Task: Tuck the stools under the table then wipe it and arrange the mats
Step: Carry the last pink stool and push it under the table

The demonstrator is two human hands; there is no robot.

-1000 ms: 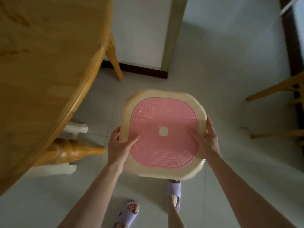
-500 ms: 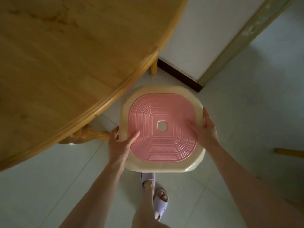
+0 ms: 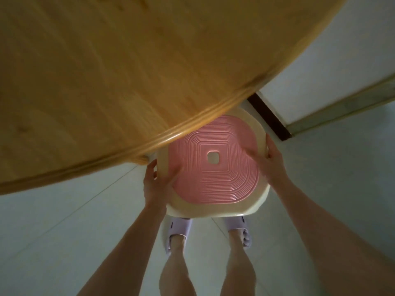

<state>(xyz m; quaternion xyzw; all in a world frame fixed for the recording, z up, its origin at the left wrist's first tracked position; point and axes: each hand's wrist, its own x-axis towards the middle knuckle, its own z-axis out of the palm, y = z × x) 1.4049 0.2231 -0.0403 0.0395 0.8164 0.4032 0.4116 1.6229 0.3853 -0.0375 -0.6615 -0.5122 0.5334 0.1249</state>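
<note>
Firmly, the left hand [image 3: 155, 184] curls its fingers round the stool's [image 3: 213, 182] left rim; the right hand [image 3: 274, 165] grips the right rim, far edge beneath the worktop [image 3: 128, 71].

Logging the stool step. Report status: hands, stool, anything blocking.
Gripping stool by opposite edges: left hand, right hand. Far corner hidden behind table rim. Space beneath unseen; blockage cannot be told.

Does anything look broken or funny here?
Nothing stands out. The stool looks whole, gripped at its rim by the left hand and right hand, its far edge under the table. The square hole in its pink seat has neat edges, so it looks made that way.
</note>
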